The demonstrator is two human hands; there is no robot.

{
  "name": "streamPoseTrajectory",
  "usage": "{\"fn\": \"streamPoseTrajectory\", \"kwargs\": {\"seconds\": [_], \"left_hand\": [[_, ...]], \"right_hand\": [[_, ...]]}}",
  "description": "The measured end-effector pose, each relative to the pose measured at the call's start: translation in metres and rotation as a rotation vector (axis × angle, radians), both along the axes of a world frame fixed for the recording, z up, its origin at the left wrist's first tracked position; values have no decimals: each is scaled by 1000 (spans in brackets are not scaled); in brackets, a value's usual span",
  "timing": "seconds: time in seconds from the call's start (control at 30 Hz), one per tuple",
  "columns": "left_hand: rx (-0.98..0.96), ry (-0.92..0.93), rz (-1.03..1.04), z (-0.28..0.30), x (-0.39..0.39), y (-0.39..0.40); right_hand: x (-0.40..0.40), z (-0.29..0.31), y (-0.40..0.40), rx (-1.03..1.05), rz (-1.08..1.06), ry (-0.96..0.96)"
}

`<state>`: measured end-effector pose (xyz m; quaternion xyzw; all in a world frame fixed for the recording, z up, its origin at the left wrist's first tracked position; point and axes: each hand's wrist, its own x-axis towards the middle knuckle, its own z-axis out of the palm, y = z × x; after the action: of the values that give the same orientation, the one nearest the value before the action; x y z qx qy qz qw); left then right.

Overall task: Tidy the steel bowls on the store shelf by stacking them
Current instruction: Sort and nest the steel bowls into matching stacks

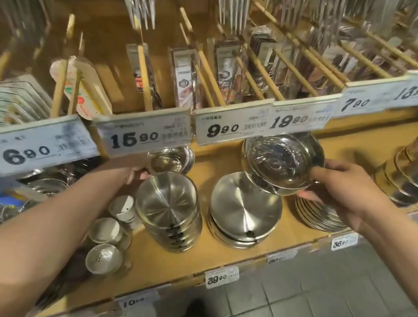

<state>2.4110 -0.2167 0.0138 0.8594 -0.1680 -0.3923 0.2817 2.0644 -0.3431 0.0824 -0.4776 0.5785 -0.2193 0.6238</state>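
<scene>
in right hand (341, 185): shiny steel bowl (282, 162), tilted, above flat stack (245, 210).

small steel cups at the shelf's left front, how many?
3, in a row beside the bowl stack: back cup, middle cup, front cup. The left forearm may hide more.

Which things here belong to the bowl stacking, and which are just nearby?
Job: held bowl, right hand, bowl stack, small bowl, left hand.
Nearby: price tags, small cups, plates.
</scene>
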Motion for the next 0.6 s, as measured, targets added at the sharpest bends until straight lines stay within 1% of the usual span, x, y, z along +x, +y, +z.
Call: {"fn": "streamPoseTrajectory", "kwargs": {"seconds": [0.13, 0.2, 0.3, 0.47, 0.6], "left_hand": [[-107, 53, 81, 22, 5, 9], [-103, 69, 115, 31, 3, 15], [-60, 33, 141, 40, 0, 29], [-64, 188, 266, 37, 2, 50], [-82, 164, 324, 32, 0, 58]], "right_hand": [[-2, 9, 3, -4, 20, -7], [-7, 14, 4, -13, 27, -9], [-17, 22, 8, -25, 38, -17], [-31, 29, 12, -21, 32, -61], [-41, 28, 16, 15, 50, -76]]}}
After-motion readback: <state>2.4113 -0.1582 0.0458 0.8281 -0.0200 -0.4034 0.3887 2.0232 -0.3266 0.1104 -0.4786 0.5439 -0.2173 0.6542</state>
